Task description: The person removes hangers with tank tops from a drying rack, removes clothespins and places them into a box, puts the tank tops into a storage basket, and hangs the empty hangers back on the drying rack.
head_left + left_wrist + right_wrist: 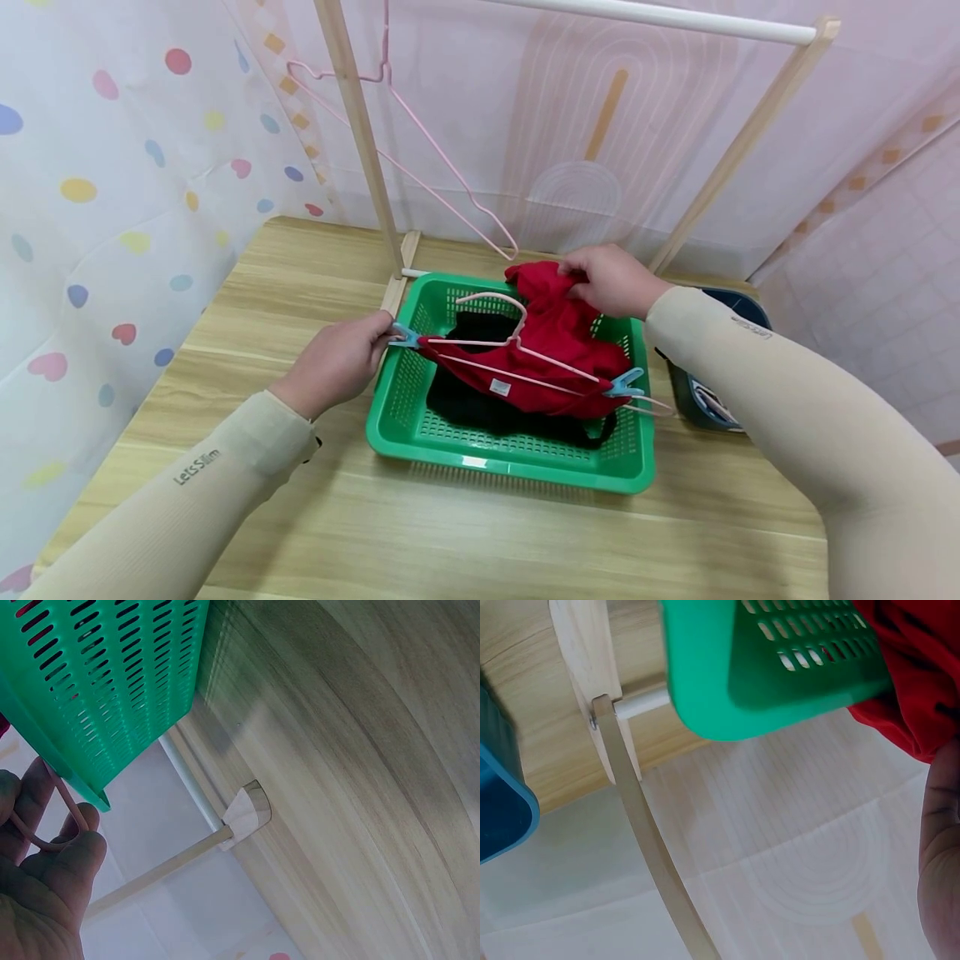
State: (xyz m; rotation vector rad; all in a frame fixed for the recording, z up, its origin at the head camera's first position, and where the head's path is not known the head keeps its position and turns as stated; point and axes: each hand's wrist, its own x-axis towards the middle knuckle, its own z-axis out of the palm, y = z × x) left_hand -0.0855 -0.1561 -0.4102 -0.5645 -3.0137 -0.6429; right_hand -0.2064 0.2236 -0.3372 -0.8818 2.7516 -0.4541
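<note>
Pinching one end of a thin pink hanger (514, 340) with the left hand (337, 360); pinching bunched cloth of a red fabric garment (551, 367), clipped to that hanger, with the right hand (617, 282). Held over a green perforated plastic basket (510, 471) near the back edge of the wood-grain desk (300, 287), with wood surface reaching to the left edge.

A crumpled red cloth garment (570, 333) with a small white label (500, 387) is fastened by two light-blue plastic clips (625, 383) to a thin pink hanger (514, 338), spread over a green perforated plastic basket (510, 472).
</note>
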